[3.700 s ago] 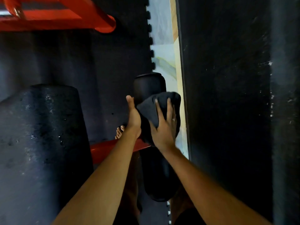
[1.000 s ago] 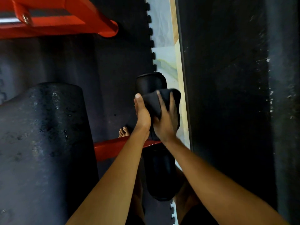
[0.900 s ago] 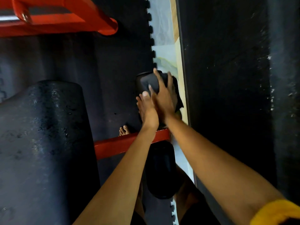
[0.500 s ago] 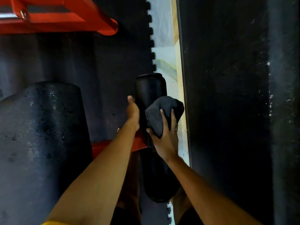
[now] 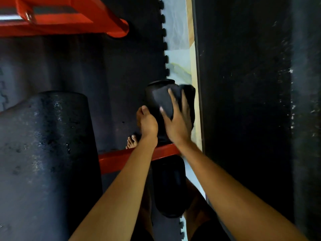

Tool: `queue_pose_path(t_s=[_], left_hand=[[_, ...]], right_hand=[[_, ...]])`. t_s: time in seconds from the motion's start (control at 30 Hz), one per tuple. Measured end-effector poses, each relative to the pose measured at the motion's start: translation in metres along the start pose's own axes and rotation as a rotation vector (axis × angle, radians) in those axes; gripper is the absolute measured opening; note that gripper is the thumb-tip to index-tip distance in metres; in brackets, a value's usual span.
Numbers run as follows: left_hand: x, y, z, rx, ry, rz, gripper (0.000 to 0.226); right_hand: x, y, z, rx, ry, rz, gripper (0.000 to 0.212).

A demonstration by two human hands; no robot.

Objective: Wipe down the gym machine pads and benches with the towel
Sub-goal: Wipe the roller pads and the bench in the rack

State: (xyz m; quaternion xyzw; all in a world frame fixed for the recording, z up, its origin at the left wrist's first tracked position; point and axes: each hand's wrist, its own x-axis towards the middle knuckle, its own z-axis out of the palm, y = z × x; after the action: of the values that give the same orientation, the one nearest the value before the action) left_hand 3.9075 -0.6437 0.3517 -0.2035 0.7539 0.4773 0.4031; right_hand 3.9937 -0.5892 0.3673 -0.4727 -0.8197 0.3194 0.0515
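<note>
Both hands work on the black cylinder-shaped roller pad [image 5: 150,96] that stands out above the red metal bar [image 5: 121,158]. The right hand [image 5: 178,122] lies flat on the dark grey cloth towel [image 5: 165,100], with fingers spread and nearly straight. It presses the towel on the top and right side of the pad, where the cloth bends around the curve. The left hand [image 5: 147,122] clasps the left side of the same pad, thumb on top. Its other fingers go behind the pad, out of view. I think it steadies the pad, because a roller can turn under rubbing. A second black roller pad [image 5: 171,186] lies below the bar, and neither hand touches it. The large black padded bench [image 5: 43,153] stands well to the left.
</note>
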Motion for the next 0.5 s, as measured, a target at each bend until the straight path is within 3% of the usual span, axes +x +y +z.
queue_pose_path(t_s=[0.17,0.3,0.4,0.5], left_hand=[[0.028,0.007,0.001,0.017,-0.085,-0.187,0.068],[0.008,0.01,0.005,-0.107,-0.224,-0.141,0.057],[-0.009,0.011,0.011,-0.016,-0.201,-0.052,0.064],[-0.021,0.01,0.021,0.095,-0.196,-0.002,0.069]], right_hand=[[-0.092,0.018,0.008,0.044,-0.088,0.048,0.067],[-0.033,0.002,0.009,0.019,0.029,0.064,0.061],[0.034,-0.014,0.006,0.068,0.054,0.176,0.067],[0.068,-0.011,0.005,0.155,0.051,0.147,0.066]])
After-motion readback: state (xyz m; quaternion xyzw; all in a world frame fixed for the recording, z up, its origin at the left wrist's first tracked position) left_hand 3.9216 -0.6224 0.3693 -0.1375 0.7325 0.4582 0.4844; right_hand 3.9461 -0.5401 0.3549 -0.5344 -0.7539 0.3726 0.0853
